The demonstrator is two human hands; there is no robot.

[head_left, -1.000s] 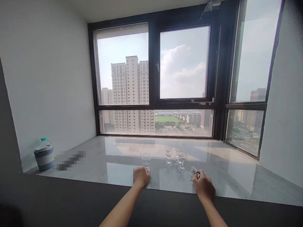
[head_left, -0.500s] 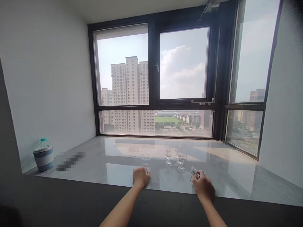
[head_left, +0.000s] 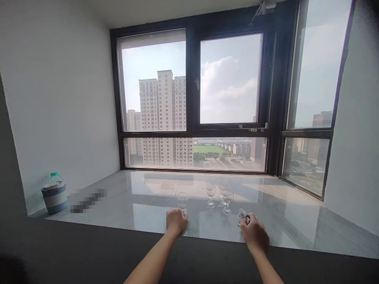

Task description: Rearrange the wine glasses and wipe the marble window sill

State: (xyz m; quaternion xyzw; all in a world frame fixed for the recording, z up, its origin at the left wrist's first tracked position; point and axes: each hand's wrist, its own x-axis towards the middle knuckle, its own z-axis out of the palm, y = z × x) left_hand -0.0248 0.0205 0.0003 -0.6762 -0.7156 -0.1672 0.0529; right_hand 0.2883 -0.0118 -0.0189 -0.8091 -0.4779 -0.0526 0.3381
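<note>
Near the front edge of the glossy sill, my left hand [head_left: 177, 221] is closed around the lower part of a clear stemmed glass [head_left: 182, 198]. Its rim and bowl show upright above my fingers; the foot is hidden. Further right, my right hand [head_left: 255, 232] is closed on a crumpled whitish cloth [head_left: 243, 215], which pokes out past the fingertips. Between and beyond my hands stand several more stemmed glasses, among them a left one [head_left: 211, 191] and a front one [head_left: 227, 196]. They stand upright, close together, and neither hand touches them.
The grey sill [head_left: 118, 205] ends at a front edge just under my hands. A blue and white bucket [head_left: 55, 199] stands at the far left, with a green-capped bottle [head_left: 55, 177] at it. A blurred patch [head_left: 88, 201] lies beside it. Dark-framed windows [head_left: 192, 134] rise behind.
</note>
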